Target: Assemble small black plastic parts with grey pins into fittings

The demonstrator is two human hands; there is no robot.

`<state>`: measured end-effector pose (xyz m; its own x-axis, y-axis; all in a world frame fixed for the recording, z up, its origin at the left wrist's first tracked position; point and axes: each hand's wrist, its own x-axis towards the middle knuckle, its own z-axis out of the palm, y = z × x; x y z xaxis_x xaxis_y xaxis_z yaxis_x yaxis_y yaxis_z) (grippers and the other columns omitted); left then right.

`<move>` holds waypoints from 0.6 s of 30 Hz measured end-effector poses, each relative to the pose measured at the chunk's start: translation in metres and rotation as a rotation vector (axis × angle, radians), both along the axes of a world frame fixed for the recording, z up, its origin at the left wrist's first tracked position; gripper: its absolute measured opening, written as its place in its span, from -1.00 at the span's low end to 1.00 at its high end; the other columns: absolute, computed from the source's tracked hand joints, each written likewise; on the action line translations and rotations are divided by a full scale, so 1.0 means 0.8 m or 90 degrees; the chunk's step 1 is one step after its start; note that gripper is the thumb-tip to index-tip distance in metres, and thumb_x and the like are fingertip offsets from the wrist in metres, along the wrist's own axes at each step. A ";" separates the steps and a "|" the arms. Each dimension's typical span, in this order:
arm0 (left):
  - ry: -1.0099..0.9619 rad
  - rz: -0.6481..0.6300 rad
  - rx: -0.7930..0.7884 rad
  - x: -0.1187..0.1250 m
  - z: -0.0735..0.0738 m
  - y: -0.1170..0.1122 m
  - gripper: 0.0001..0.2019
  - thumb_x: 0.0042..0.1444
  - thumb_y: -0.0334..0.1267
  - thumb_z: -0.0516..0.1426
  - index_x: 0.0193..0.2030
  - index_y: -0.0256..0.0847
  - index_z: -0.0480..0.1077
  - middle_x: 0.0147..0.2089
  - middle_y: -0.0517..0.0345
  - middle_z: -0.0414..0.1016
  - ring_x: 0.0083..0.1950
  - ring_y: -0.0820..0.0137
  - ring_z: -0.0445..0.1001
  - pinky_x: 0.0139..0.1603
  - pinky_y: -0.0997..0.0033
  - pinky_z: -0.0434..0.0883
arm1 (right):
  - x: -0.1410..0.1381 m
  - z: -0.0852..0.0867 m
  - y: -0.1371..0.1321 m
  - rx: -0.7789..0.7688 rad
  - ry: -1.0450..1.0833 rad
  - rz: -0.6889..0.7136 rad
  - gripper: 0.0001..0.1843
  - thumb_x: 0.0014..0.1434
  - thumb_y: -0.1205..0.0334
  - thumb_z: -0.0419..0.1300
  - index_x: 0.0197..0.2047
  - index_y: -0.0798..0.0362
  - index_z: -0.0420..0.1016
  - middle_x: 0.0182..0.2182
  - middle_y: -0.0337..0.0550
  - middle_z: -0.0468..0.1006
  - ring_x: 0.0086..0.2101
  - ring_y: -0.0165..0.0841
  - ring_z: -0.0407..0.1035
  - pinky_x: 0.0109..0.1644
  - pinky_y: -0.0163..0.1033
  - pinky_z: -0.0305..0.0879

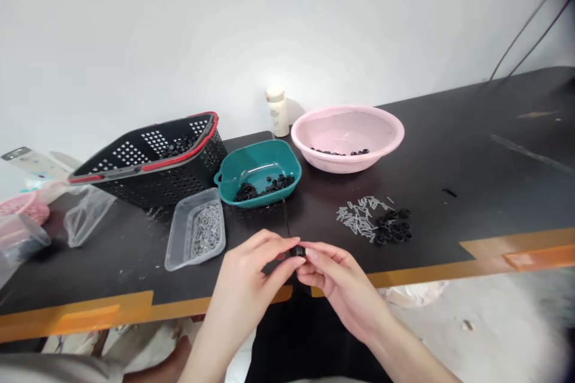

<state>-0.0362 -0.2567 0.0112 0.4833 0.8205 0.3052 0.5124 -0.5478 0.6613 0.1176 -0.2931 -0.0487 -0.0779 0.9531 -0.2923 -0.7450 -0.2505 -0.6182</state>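
Your left forearm (pixel 210 335) slants in from seven o'clock, your right forearm (pixel 395 332) from five. Toward six, your left hand (pixel 251 263) and right hand (pixel 339 272) nearly meet, both pinched at the tips, left aimed toward three, right toward ten.

We counted one black part (pixel 297 251) in the two hands (pixel 249 266), one black basket (pixel 175 182), one green basin (pixel 254 169), one clear tray (pixel 180 230), one white bottle (pixel 279 116), two pink containers (pixel 348 122) and pins (pixel 207 232) beyond counting.

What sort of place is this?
Probably a small assembly workshop: a tape-edged black table holds a clear tray of metal pieces and a green basin of small black parts.
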 end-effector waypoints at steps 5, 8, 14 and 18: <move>0.009 0.022 -0.023 0.004 0.001 0.006 -0.81 0.18 -0.23 0.21 -0.07 -0.06 0.56 -0.19 0.16 0.56 -0.22 0.42 0.55 -0.19 0.51 0.50 | 0.001 0.000 0.002 -0.025 0.077 -0.023 -0.75 -0.03 0.21 0.48 -0.25 0.08 0.68 -0.39 -0.16 0.69 -0.39 -0.47 0.55 -0.22 -0.42 0.50; -0.035 0.039 -0.055 0.006 0.003 0.006 -0.80 0.17 -0.25 0.21 -0.07 -0.03 0.57 -0.15 0.14 0.57 -0.15 0.40 0.56 -0.17 0.53 0.52 | 0.003 0.002 0.001 -0.029 0.096 -0.037 -0.74 -0.03 0.21 0.47 -0.23 0.08 0.68 -0.37 -0.12 0.70 -0.36 -0.45 0.57 -0.20 -0.41 0.50; -0.202 0.087 -0.130 0.018 -0.002 0.000 -0.82 0.05 -0.32 0.29 -0.17 -0.07 0.62 -0.19 0.11 0.61 -0.22 0.41 0.59 -0.18 0.52 0.57 | 0.008 0.009 -0.009 0.061 0.062 -0.128 -0.80 -0.04 0.17 0.47 -0.31 0.02 0.69 -0.41 -0.15 0.69 -0.38 -0.42 0.56 -0.19 -0.36 0.51; -0.320 0.097 -0.170 0.027 -0.008 -0.004 -0.78 -0.02 -0.40 0.31 -0.21 -0.08 0.63 -0.22 0.13 0.65 -0.21 0.39 0.62 -0.16 0.55 0.57 | 0.008 0.012 -0.015 0.146 -0.015 -0.188 -0.87 0.01 0.17 0.45 -0.30 -0.08 0.70 -0.42 -0.22 0.66 -0.37 -0.41 0.54 -0.19 -0.33 0.51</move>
